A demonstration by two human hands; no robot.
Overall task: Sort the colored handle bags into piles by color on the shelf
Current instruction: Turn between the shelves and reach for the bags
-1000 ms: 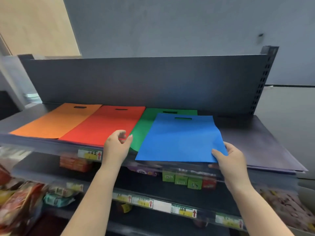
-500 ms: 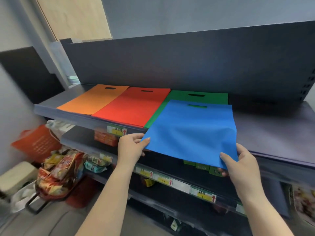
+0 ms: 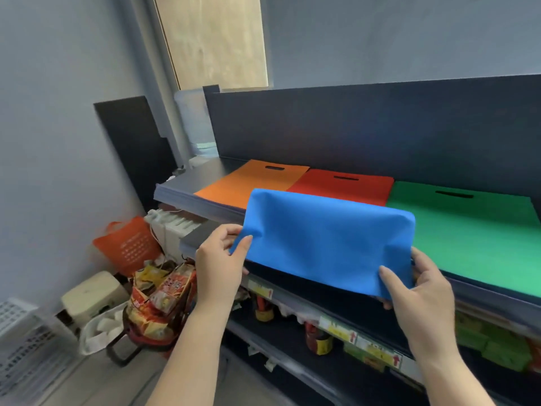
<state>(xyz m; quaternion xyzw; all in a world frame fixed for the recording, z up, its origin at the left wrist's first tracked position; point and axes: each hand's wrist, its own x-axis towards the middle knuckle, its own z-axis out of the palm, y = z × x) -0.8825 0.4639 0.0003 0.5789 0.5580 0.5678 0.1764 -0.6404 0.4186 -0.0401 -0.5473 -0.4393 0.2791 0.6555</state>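
Observation:
A blue bag [image 3: 325, 240] hangs in the air in front of the top shelf [image 3: 181, 191], folded over so its handle is hidden. My left hand [image 3: 219, 259] pinches its lower left corner and my right hand [image 3: 418, 291] pinches its lower right corner. Flat on the shelf behind it lie an orange bag [image 3: 243, 186], a red bag [image 3: 345, 184] and a green bag [image 3: 474, 230], side by side from left to right, each with a slot handle at the far end.
Lower shelves [image 3: 292, 326] carry price tags, jars and green boxes. On the floor at left stand a basket of snack packets [image 3: 158, 303], an orange tote [image 3: 128, 247], a cream stool [image 3: 90, 294] and a white crate [image 3: 20, 332]. A dark back panel [image 3: 366, 127] rises behind the shelf.
Both hands have lifted the blue bag off the shelf and pulled it back and leftward, uncovering the green bag. The view has swung to the left.

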